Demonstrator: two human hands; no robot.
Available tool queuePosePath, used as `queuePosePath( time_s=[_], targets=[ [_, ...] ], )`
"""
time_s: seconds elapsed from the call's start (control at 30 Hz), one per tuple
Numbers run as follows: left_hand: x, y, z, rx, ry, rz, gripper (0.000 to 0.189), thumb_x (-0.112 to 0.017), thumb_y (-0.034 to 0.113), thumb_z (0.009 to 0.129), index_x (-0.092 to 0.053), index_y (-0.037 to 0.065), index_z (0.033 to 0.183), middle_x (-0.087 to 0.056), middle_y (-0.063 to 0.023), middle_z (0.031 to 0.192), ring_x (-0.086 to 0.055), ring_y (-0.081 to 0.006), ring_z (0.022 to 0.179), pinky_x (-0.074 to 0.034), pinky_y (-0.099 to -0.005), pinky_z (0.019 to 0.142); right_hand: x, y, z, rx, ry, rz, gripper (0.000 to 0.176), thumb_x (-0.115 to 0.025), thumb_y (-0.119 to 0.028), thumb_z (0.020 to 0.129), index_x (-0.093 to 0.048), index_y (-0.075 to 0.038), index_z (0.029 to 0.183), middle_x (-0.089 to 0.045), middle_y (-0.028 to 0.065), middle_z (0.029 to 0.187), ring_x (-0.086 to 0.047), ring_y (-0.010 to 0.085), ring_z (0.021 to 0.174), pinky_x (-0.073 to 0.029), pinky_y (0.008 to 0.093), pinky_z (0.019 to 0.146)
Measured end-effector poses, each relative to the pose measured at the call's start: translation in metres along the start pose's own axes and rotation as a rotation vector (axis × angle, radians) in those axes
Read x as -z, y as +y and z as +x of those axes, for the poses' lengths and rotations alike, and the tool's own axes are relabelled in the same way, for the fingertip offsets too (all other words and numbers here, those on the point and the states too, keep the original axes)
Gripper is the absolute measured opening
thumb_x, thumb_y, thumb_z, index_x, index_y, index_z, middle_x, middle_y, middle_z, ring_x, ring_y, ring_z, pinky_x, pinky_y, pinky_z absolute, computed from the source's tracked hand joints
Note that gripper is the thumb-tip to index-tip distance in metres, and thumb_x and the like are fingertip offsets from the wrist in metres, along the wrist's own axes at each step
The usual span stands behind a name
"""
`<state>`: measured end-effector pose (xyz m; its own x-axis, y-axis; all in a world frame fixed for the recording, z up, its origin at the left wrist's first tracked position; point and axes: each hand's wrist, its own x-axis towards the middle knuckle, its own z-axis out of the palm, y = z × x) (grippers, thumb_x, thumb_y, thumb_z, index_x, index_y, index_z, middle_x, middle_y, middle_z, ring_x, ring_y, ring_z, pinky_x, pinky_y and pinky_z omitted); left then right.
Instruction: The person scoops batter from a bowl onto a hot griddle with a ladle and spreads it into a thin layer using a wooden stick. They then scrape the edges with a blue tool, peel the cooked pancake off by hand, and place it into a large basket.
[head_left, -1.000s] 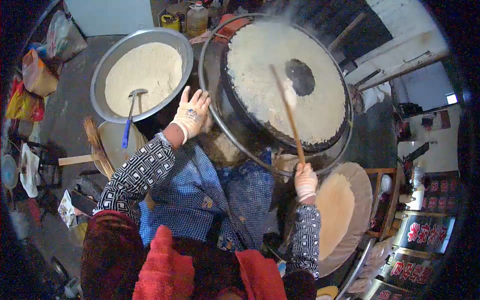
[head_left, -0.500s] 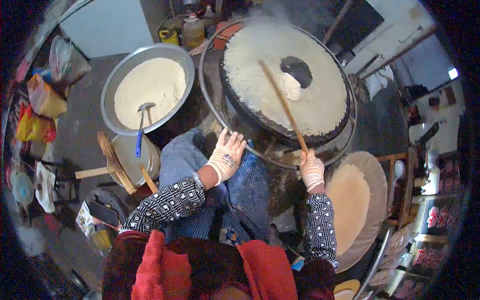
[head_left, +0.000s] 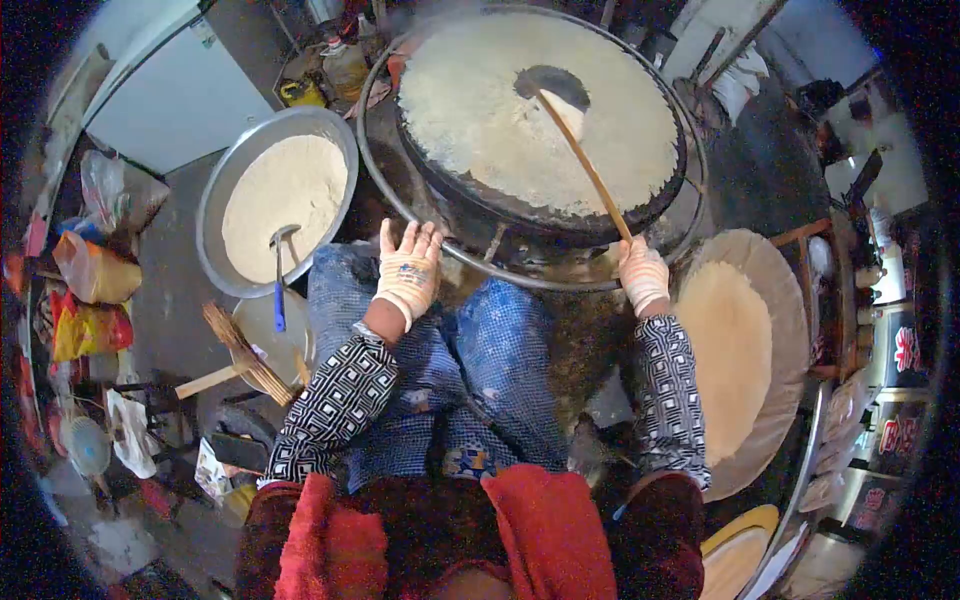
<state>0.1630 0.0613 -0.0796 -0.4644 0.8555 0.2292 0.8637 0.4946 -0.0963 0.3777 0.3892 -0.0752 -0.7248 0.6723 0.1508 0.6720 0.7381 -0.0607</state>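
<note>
My right hand [head_left: 643, 272], in a pale striped glove, is wrapped round the near end of a long wooden stick [head_left: 590, 175]. The stick's far end lies over a pale mound of batter [head_left: 565, 118] beside a dark bare patch on the round griddle [head_left: 470, 185]. A thin pale layer of batter [head_left: 470, 90] covers most of the griddle, ragged at its edge. My left hand [head_left: 408, 275], gloved too, has its fingers stretched out and spread, fingertips at the metal ring [head_left: 500, 275] that runs around the griddle.
A big metal basin [head_left: 207, 225] of batter with a blue-handled ladle [head_left: 279, 290] stands left. Below it, a bucket [head_left: 262, 325] carries a straw brush [head_left: 240, 350] and a wooden-handled tool. At right lies a stack of thin round pancakes [head_left: 725, 360] on a larger round sheet [head_left: 790, 400].
The stick's far end has shifted across the bare patch, and the mound there has changed shape. My left hand has slid left along the ring with fingers more spread. The camera view has shifted.
</note>
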Motion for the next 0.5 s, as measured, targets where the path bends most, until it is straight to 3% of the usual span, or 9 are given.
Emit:
queuePosePath(
  time_s=[0.1,0.13,0.17,0.27,0.37,0.4,0.43,0.47,0.5],
  targets=[
    [0.001,-0.019,0.005,0.024,-0.016,-0.006,0.047,-0.058,0.021,0.077,-0.053,0.005,0.122,-0.05,-0.0114,0.133,-0.043,-0.0331,0.126,-0.011,-0.0653,0.105,0.01,-0.016,-0.011,0.056,-0.021,0.049,0.031,-0.05,-0.037,0.091,-0.053,-0.006,0.092,-0.063,0.0215,0.069,-0.06,0.0416,0.06,-0.048,0.0535,0.056],
    [0.005,-0.025,0.007,0.05,-0.064,0.014,0.042,-0.051,0.027,0.084,-0.055,0.009,0.122,-0.051,-0.0081,0.133,-0.041,-0.0309,0.128,-0.011,-0.065,0.106,0.014,-0.019,-0.015,0.132,-0.005,0.077,0.031,-0.049,-0.037,0.09,-0.053,-0.006,0.092,-0.063,0.022,0.07,-0.061,0.0417,0.061,-0.048,0.0538,0.057],
    [0.002,-0.031,0.009,0.058,-0.023,0.033,0.04,-0.053,0.027,0.083,-0.057,0.01,0.119,-0.051,-0.007,0.133,-0.042,-0.0303,0.127,-0.012,-0.0649,0.106,0.019,-0.024,-0.017,0.075,-0.088,-0.015,0.031,-0.048,-0.036,0.091,-0.053,-0.006,0.093,-0.062,0.0224,0.069,-0.061,0.0421,0.062,-0.048,0.0537,0.059],
    [0.002,-0.051,0.019,0.118,-0.001,0.044,0.039,-0.053,0.025,0.083,-0.059,0.011,0.118,-0.052,-0.0033,0.131,-0.043,-0.0302,0.126,-0.013,-0.0657,0.105,0.012,-0.001,0.002,-0.07,-0.017,-0.018,0.03,-0.049,-0.035,0.092,-0.056,-0.006,0.092,-0.062,0.0227,0.069,-0.061,0.0415,0.067,-0.049,0.0513,0.061],
    [0.012,-0.068,0.033,0.226,-0.146,0.084,0.043,-0.051,0.022,0.083,-0.054,0.012,0.125,-0.046,-0.0029,0.138,-0.036,-0.0289,0.131,-0.014,-0.0654,0.105,0.023,-0.013,0.012,0.065,0.066,0.024,0.029,-0.052,-0.034,0.09,-0.054,-0.005,0.087,-0.06,0.0215,0.064,-0.059,0.0413,0.06,-0.048,0.0517,0.058],
    [0.0,-0.074,0.033,0.217,-0.055,0.135,0.051,-0.059,0.023,0.076,-0.051,0.011,0.125,-0.047,-0.0078,0.134,-0.037,-0.0312,0.128,-0.018,-0.0647,0.103,0.024,-0.018,0.008,0.124,0.101,0.003,0.028,-0.052,-0.034,0.09,-0.053,-0.006,0.087,-0.059,0.0211,0.062,-0.058,0.0416,0.059,-0.047,0.0524,0.057],
    [0.01,-0.067,0.036,0.241,-0.047,0.126,0.051,-0.059,0.023,0.076,-0.051,0.011,0.125,-0.047,-0.0078,0.134,-0.037,-0.0312,0.128,-0.018,-0.0647,0.103,0.023,-0.021,0.001,0.184,0.134,-0.021,0.028,-0.053,-0.033,0.09,-0.053,-0.006,0.086,-0.058,0.0206,0.06,-0.057,0.0419,0.057,-0.047,0.0532,0.057],
    [0.019,-0.055,0.04,0.237,-0.011,0.025,0.048,-0.059,0.024,0.077,-0.052,0.01,0.122,-0.048,-0.0077,0.132,-0.039,-0.0299,0.127,-0.018,-0.064,0.103,0.022,-0.022,-0.003,0.193,0.099,-0.033,0.029,-0.052,-0.034,0.09,-0.053,-0.006,0.086,-0.059,0.0206,0.06,-0.057,0.0427,0.057,-0.047,0.0532,0.057],
    [0.031,-0.037,0.043,0.23,0.017,-0.077,0.045,-0.059,0.024,0.077,-0.053,0.01,0.119,-0.05,-0.0077,0.129,-0.04,-0.0287,0.125,-0.019,-0.0632,0.104,0.015,-0.017,-0.001,0.077,-0.09,-0.079,0.03,-0.05,-0.035,0.09,-0.054,-0.006,0.092,-0.061,0.0228,0.065,-0.061,0.0418,0.062,-0.048,0.0528,0.058]
  ],
)
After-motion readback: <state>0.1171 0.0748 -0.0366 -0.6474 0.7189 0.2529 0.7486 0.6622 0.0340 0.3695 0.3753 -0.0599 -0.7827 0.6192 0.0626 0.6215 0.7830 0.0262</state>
